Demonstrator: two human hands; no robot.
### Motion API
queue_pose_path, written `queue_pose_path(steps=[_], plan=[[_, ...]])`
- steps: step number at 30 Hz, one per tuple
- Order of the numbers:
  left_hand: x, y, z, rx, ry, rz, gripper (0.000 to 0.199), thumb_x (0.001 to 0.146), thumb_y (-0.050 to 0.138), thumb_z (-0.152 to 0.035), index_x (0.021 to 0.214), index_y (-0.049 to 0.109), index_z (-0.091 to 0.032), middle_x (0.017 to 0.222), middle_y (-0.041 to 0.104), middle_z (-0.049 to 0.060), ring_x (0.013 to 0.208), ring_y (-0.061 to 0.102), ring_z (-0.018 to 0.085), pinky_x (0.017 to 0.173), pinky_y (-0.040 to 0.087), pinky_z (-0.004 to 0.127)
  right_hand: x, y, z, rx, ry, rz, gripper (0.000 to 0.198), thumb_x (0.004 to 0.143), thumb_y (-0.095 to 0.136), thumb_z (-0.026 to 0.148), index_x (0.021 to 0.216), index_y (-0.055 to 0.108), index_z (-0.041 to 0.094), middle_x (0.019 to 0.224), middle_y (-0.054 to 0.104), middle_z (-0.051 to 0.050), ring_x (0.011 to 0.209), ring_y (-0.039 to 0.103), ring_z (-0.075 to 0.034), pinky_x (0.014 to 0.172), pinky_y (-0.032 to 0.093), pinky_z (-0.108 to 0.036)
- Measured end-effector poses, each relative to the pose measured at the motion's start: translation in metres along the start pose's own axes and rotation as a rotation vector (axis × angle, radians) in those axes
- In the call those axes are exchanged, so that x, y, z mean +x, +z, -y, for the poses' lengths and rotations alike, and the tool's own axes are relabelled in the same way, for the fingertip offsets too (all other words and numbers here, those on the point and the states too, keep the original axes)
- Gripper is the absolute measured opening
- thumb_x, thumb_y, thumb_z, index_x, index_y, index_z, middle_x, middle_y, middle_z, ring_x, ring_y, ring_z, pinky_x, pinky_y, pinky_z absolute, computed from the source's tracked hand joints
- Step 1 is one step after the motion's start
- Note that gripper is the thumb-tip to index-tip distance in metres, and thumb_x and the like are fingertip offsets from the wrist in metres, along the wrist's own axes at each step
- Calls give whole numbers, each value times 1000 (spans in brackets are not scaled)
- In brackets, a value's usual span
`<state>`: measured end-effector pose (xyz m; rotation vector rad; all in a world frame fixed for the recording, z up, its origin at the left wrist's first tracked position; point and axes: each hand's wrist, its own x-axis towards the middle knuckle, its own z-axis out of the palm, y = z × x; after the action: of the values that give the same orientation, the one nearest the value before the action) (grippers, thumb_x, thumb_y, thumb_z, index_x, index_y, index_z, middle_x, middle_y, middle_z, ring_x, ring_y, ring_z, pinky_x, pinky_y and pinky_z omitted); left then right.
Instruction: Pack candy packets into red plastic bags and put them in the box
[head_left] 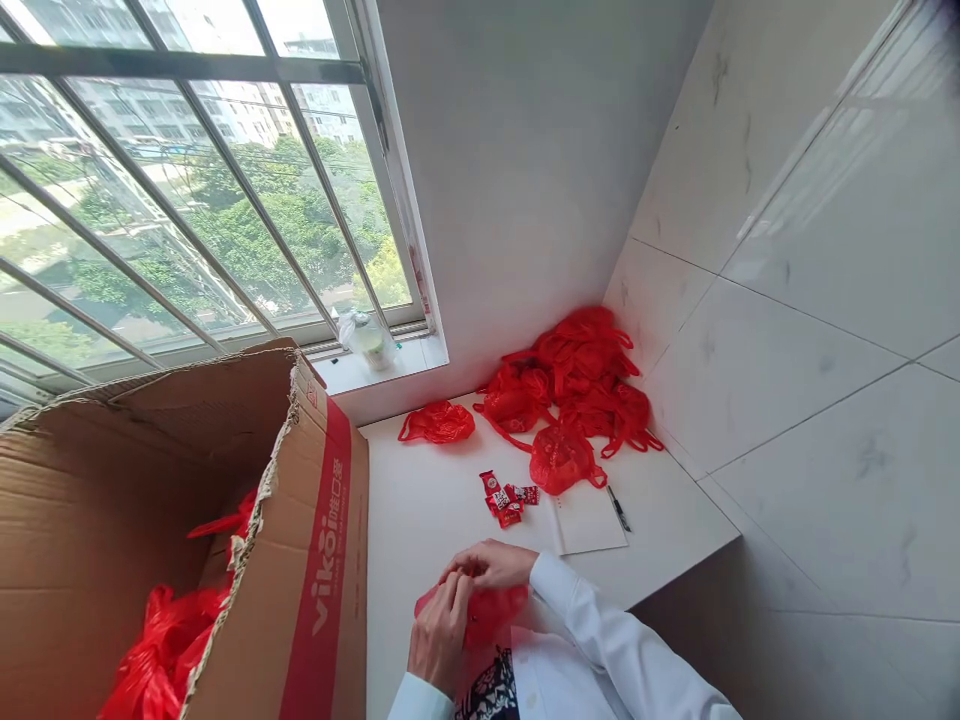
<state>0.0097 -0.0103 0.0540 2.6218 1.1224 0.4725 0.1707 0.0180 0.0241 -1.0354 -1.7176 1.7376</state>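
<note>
At the front of the white table [405,520], both hands are closed on a red plastic bag [491,615] close to my body. My left hand [440,632] grips its left side. My right hand [495,563] reaches across its top, and the fingertips of both hands meet there. Whether the bag has anything in it I cannot tell. Just beyond the hands lie several small red wrapped packets [506,498]. A filled red bag [561,460] sits on the top edge of a white paper pad [589,522], with a black pen [619,508] at the pad's right.
A large open cardboard box [322,560] stands at the left, with red bags [169,640] inside. A heap of red bags [592,360] fills the back corner by the tiled wall. One flat red bag [437,423] lies at the back left. A clear-wrapped cup [371,345] stands on the sill.
</note>
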Motion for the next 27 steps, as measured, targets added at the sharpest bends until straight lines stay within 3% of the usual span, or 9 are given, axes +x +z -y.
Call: queue_pose_path(steps=[3,8,11,14,16,20,22,24,27], plan=[[-6,4,9,-22,-66,-33,26,85,29,-7,87,52,-20,90,61,7,75,62,16,58,45,22,3,4,-16,-19,30,77,36,70,52,5,101,64,15,73,60,5,65,52,-8,61,40,-15],[-12,11,15,-116,-121,-57,21,86,34,-15,86,54,-19,91,58,8,85,58,19,72,51,30,-13,22,-7,-517,8,-325,24,80,49,10,91,69,19,79,65,0,77,56,-13,71,40,-22],[-25,16,22,-173,-145,-24,17,86,40,-23,91,56,-18,100,57,9,94,54,22,83,48,37,-29,22,-10,-711,-18,-365,26,88,44,19,96,68,23,86,67,-3,85,58,-15,76,40,-25],[-53,28,36,-234,-227,54,24,89,36,-29,90,57,-17,105,54,9,99,50,23,90,43,41,-47,14,-41,-777,49,-414,29,91,39,23,94,68,24,89,68,-5,88,60,-17,78,42,-28],[-77,40,44,-259,-411,146,26,89,33,-29,85,56,-18,105,52,9,101,48,23,91,41,39,-58,8,-71,-818,196,-453,32,90,37,22,92,68,24,91,68,-5,89,60,-19,79,43,-30],[-120,62,50,-349,-720,299,16,85,40,-27,81,53,-18,99,51,7,101,48,21,89,40,32,-67,11,-108,-957,476,-310,38,86,33,18,93,70,25,91,68,-7,91,61,-24,80,44,-35],[-133,68,50,-407,-772,310,18,85,44,-34,83,52,-19,95,52,5,93,52,20,85,42,30,-62,25,-103,-997,440,-288,50,77,38,10,119,60,26,116,61,-8,109,54,-24,89,41,-36],[-138,69,51,-470,-821,308,26,81,50,-42,92,51,-18,98,54,5,90,53,19,84,43,30,-51,45,-86,-1005,323,-243,79,64,44,6,139,36,30,140,40,-5,127,39,-24,99,36,-36],[-137,67,57,-562,-871,264,48,76,55,-46,113,46,-16,113,52,10,98,53,22,87,42,32,-29,81,-67,-1021,286,-2,96,52,54,9,140,28,39,150,22,-1,133,28,-29,103,32,-43]])
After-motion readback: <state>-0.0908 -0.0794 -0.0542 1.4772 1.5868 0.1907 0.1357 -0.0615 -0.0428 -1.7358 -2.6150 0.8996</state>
